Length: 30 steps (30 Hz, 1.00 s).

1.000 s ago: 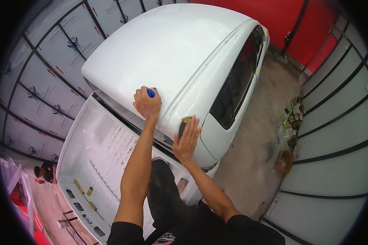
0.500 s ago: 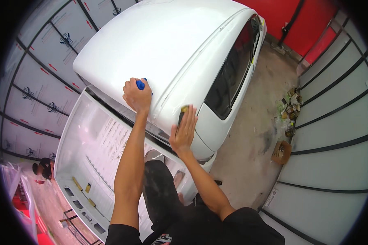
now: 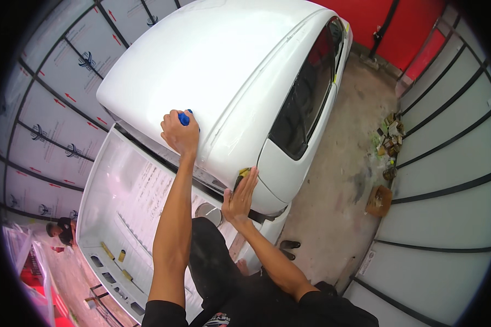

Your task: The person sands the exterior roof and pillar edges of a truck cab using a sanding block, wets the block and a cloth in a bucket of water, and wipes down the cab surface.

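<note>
I look down on a white pickup: its cab roof lies ahead and its open bed is below me on the left. My left hand is closed around a small blue tool and rests on the rear edge of the roof. My right hand lies flat, fingers together, against the cab's rear corner. It presses a yellow and dark pad to the paint; only the pad's top shows past my fingertips.
Small yellow items lie in the bed. A person crouches at the lower left. On the concrete floor to the right are a pair of shoes, a cardboard box and a pile of cans by the panelled wall.
The view has shifted slightly over the cab. Both hands keep their places: the left with the blue tool on the roof edge, the right on the pad at the corner.
</note>
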Available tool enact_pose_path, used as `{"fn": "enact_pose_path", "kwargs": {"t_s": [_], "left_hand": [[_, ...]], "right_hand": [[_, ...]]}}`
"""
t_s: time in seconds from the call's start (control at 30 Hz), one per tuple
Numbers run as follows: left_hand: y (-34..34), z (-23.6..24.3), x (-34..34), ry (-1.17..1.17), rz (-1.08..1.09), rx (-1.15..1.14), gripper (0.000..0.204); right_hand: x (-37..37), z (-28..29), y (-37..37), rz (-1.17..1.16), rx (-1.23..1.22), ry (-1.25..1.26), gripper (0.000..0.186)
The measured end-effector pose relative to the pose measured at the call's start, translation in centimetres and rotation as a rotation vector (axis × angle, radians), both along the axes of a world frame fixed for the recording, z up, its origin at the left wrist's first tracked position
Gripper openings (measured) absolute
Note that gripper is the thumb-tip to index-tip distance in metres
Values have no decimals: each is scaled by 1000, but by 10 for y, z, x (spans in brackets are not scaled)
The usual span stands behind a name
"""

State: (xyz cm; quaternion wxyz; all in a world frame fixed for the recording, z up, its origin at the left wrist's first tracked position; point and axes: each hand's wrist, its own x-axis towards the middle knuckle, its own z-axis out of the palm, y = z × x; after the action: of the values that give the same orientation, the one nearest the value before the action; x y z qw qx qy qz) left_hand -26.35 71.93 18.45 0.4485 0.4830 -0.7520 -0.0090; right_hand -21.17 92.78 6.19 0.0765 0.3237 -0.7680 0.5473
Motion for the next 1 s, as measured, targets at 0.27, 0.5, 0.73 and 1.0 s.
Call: {"fn": "enact_pose_path", "kwargs": {"t_s": [0.27, 0.5, 0.73, 1.0], "left_hand": [[-1, 5, 3, -10, -6, 0, 17], [-4, 7, 4, -27, -35, -12, 17], [-3, 1, 8, -27, -30, 9, 17], [-8, 4, 5, -28, -13, 11, 17]], "right_hand": [[-49, 41, -18, 2, 36, -13, 76], [-95, 64, -36, -31, 12, -21, 71], [-3, 33, -9, 43, 47, 6, 79], [-57, 66, -29, 38, 239, 48, 76]]}}
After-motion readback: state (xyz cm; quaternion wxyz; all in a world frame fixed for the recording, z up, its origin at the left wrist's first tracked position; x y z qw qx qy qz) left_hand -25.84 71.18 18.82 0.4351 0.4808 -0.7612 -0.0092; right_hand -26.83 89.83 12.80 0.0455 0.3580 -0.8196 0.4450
